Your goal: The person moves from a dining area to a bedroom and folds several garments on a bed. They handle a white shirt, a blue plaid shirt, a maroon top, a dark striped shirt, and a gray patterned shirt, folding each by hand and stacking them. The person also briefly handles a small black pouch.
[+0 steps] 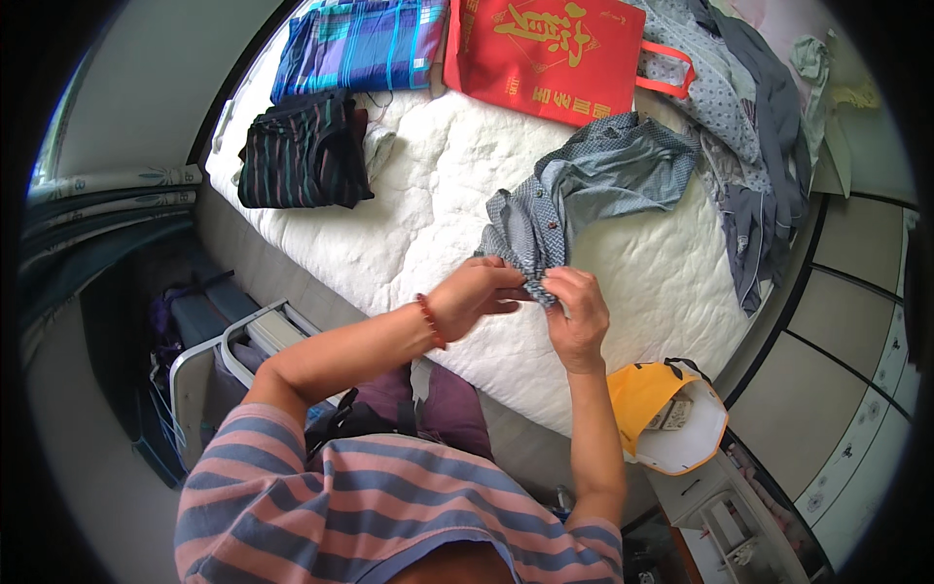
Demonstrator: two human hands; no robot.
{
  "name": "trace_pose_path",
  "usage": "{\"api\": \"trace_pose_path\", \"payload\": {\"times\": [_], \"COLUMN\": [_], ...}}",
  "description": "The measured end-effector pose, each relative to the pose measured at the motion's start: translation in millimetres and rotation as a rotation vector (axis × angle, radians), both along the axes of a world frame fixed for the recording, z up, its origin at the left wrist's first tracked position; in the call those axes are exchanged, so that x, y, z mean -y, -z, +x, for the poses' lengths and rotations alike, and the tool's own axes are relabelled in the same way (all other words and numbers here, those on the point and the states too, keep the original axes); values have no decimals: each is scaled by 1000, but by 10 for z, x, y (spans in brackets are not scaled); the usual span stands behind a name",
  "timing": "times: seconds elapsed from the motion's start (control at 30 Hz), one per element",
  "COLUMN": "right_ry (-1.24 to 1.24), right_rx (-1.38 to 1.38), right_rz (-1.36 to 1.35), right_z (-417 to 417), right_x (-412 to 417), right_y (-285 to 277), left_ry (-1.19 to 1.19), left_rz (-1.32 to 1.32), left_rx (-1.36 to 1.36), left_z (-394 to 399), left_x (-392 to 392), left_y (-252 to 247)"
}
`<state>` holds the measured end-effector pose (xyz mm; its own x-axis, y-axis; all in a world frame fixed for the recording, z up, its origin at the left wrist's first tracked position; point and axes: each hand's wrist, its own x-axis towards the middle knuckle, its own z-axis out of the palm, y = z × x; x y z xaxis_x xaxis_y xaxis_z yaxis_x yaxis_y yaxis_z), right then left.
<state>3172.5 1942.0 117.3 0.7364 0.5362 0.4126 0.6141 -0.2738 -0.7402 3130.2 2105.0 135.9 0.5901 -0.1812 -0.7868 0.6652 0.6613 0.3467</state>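
A blue-grey patterned button-up shirt [554,197] lies bunched on a white quilted bedcover [416,190], its lower end raised toward me. My left hand [478,292], with a red bead bracelet at the wrist, pinches that gathered end between thumb and fingers. From the other side my right hand [576,310] grips the same bit of cloth, fingertips close to those of the left. Part of the cloth is hidden by the fingers. Buttons show along the shirt's front, above my hands.
Folded dark striped clothing [306,153] and a folded blue plaid cloth [357,47] lie at the bed's left. A red paper bag [543,58] is at the top. Grey clothes [773,160] are heaped at right. A yellow bag [646,401] stands by the near right edge.
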Motion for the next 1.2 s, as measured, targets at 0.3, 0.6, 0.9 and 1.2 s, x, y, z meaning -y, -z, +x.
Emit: {"api": "trace_pose_path", "payload": {"times": [0.3,0.6,0.9,1.2], "right_ry": [141,254,291,293], "right_rx": [-205,-394,-382,-370], "right_rz": [54,181,284,260], "right_z": [186,471,624,555], "right_x": [301,256,297,352], "right_y": [-6,-212,-353,-361], "left_ry": [267,160,18,43], "left_rz": [1274,1166,1019,1525], "left_rx": [786,736,572,723], "left_z": [-408,-122,-109,-95], "left_x": [-298,506,438,510], "left_y": [777,952,1177,1307]}}
